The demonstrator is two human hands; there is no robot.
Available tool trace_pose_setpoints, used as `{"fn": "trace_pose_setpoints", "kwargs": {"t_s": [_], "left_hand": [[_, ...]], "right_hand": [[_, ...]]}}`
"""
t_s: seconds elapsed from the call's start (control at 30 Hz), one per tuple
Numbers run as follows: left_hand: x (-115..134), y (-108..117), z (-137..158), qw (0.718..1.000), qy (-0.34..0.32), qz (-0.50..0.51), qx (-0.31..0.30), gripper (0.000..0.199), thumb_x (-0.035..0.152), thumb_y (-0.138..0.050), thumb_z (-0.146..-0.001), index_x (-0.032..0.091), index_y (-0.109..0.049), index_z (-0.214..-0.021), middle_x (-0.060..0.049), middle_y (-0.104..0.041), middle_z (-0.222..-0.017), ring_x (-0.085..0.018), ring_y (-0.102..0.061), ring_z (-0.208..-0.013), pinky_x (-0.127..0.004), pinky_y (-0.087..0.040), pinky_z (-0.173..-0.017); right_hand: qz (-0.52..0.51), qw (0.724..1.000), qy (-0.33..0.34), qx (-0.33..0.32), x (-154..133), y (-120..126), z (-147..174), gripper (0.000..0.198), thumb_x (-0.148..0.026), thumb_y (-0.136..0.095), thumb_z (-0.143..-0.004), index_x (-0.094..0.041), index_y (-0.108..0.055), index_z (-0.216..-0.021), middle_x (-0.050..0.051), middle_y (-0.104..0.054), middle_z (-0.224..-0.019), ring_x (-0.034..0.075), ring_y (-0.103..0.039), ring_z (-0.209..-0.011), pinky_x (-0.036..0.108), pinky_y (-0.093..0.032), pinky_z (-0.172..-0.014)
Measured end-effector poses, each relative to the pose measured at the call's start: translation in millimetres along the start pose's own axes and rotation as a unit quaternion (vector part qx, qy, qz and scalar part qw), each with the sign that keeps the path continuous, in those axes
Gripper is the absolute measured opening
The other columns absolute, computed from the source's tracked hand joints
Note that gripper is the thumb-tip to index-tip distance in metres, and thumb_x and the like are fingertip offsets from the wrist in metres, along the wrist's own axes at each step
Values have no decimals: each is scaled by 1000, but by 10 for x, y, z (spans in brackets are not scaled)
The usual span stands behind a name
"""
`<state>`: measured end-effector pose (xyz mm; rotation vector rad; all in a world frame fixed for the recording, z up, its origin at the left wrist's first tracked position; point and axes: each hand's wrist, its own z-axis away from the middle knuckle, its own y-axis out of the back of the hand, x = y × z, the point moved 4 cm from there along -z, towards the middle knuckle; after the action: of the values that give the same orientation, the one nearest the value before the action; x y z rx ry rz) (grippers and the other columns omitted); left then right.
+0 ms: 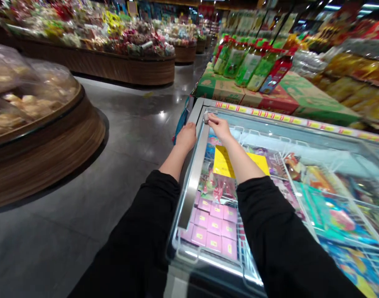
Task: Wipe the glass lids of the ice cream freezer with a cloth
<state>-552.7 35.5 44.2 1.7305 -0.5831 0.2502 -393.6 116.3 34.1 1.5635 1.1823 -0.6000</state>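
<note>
A chest freezer (189,198) with a sliding glass top and a metal frame strip stands before me. My left hand (187,136) rests at its far left edge, fingers curled over the rim. My right hand (219,126) reaches across the glass to the far left corner, fingers closed on a small pale grey, cloth-like piece (206,116) pressed at the frame; its exact kind is unclear. Under my right forearm lies a yellow sheet (224,162). Inside the freezer, pink boxes (214,225) fill the near left basket, with bagged goods (217,186) behind them.
Green and red bottles (245,66) stand on printed cartons (220,89) beyond the freezer. A blue item (181,120) hangs by its left side. Grey floor (124,165) lies to the left, between a rounded wooden bin (46,145) and long produce-style displays (139,68).
</note>
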Motion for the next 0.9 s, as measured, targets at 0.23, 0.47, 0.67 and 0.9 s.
{"fn": "trace_pose_setpoints", "kwargs": {"t_s": [0.23, 0.47, 0.67, 0.9], "left_hand": [[32, 243, 1114, 995, -3, 90, -53, 47, 16, -44, -109, 10, -60, -153, -15, -54, -163, -21, -46, -157, -38, -32, -133], [111, 329, 2080, 988, 5, 154, -11, 48, 28, -52, -109, 16, -60, -154, -12, -52, -165, -21, -44, -158, -39, -31, -134], [128, 403, 2719, 997, -26, 79, 4, 45, 26, -53, -109, 21, -60, -153, -11, -54, -164, -22, -47, -157, -42, -33, -134], [47, 494, 2817, 989, -24, 136, 55, 43, 20, -53, -107, 21, -66, -148, -6, -60, -159, -18, -53, -152, -36, -36, -132]], "right_hand": [[-2, 1000, -8, 12, -241, -61, 445, 38, -25, -70, -87, -18, -83, -122, 13, -69, -151, 28, -56, -149, 46, -32, -130], [12, 996, 81, -22, -575, -217, 1635, 32, -33, -66, -96, -34, -83, -124, 0, -68, -152, 27, -57, -149, 47, -34, -132], [-13, 997, 68, -30, -668, -225, 1595, 33, -23, -66, -93, -27, -85, -119, 4, -70, -150, 27, -59, -147, 47, -34, -131], [21, 998, 50, -44, -872, -280, 1715, 36, -17, -67, -90, -31, -86, -117, 0, -73, -144, 27, -59, -147, 52, -35, -130]]}}
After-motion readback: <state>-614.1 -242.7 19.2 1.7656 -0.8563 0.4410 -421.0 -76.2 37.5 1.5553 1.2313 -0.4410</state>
